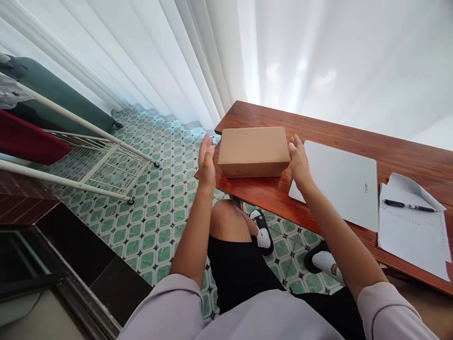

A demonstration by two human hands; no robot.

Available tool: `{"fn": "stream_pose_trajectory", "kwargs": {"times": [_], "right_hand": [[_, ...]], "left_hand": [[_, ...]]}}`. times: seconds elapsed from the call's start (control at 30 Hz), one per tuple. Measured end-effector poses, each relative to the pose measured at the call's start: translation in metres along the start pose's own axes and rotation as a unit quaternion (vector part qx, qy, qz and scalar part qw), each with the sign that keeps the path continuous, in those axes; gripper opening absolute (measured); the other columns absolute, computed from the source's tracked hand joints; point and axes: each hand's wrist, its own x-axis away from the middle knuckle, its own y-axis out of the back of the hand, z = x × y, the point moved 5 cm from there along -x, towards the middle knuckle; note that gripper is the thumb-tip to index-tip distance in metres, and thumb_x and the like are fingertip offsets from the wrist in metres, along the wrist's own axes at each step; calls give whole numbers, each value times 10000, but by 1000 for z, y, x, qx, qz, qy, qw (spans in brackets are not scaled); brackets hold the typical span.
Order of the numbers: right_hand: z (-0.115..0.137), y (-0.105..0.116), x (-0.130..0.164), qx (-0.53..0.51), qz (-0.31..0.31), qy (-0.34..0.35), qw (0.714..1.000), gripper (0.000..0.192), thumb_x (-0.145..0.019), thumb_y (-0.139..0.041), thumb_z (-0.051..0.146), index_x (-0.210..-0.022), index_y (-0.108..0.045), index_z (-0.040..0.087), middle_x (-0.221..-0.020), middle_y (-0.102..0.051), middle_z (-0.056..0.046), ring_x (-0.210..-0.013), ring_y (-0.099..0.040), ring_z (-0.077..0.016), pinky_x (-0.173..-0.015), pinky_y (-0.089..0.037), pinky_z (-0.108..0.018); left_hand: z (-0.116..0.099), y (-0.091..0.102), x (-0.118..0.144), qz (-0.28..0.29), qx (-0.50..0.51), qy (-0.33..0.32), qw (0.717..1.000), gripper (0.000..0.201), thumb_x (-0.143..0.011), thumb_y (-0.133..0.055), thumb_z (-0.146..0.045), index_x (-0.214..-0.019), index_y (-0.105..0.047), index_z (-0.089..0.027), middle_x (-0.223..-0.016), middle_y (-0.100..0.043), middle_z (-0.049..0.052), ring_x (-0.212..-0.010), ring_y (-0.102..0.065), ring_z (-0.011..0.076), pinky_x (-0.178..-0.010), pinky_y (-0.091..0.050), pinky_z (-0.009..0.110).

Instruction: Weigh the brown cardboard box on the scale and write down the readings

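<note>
Nearest the camera: pale lilac sleeves, black shorts, 1 bare knee (226, 219), and feet in white socks with black sandals (262, 231) on the green-patterned tile floor (155, 198).

Both forearms extend forward to a closed cardboard box (253, 151) sitting at the left end of the wooden table (354, 137). Box lies between the 2 hands. Left hand (206, 163) is open, fingers straight and together, palm turned toward the box's left end; a narrow gap shows, so not touching. Right hand (299, 160) is open too, palm and fingers pressed flat against the box's right end, thumb up near the top edge. Neither hand grips. Box lid is shut; contents not visible.

To the right of the box, touching or just beside the right hand: a closed white laptop (343, 182). Further right, sheets of paper (410, 226) with 1 black pen (406, 205) lying on top.

Left side: a white drying rack (88, 141) with a dark red cloth (28, 139) on it. Beyond, a dark green suitcase (56, 99). Farthest back, white curtains (247, 52) across the whole background.
</note>
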Motion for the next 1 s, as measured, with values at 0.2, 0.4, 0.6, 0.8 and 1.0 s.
{"fn": "stream_pose_trajectory", "kwargs": {"times": [0.2, 0.4, 0.6, 0.8, 1.0], "right_hand": [[-3, -14, 9, -14, 10, -30, 999, 644, -1031, -376, 539, -1603, -367, 242, -1684, -322, -63, -1586, -246, -248, -1308, -233, -497], [-4, -21, 14, -23, 10, -11, 1000, 557, -1002, -424, 478, -1513, -475, 263, -1618, -435, -45, -1512, -377, -232, -1297, -265, -475], [0, -22, 16, -43, -5, -9, 999, 541, -983, -429, 435, -1492, -509, 269, -1606, -453, -28, -1507, -378, -215, -1304, -247, -459], [2, -24, 15, -43, -9, -3, 999, 556, -971, -419, 437, -1496, -513, 280, -1609, -448, -13, -1505, -380, -211, -1305, -249, -453], [4, -21, 10, -44, 5, -22, 999, 591, -978, -419, 470, -1532, -462, 271, -1645, -391, -3, -1551, -307, -208, -1326, -198, -442]], "left_hand": [[27, -17, 16, 23, 106, 67, 992, 743, -936, -521, -667, -1556, -443, -263, -1666, -367, 33, -1566, -309, 252, -1294, -322, 393], [25, -27, 23, 18, 89, 44, 995, 611, -921, -592, -527, -1478, -543, -280, -1622, -443, 3, -1540, -365, 252, -1298, -322, 412], [28, -27, 22, 6, 105, 32, 994, 524, -926, -580, -447, -1414, -610, -260, -1535, -548, 9, -1497, -427, 260, -1277, -347, 387], [36, -24, 18, -24, 101, 37, 994, 438, -907, -579, -413, -1302, -685, -258, -1374, -661, 10, -1439, -492, 259, -1244, -387, 354], [17, -30, 14, -20, 95, -6, 995, 414, -888, -546, -357, -1261, -695, -260, -1388, -643, 15, -1433, -491, 251, -1245, -371, 370]]}}
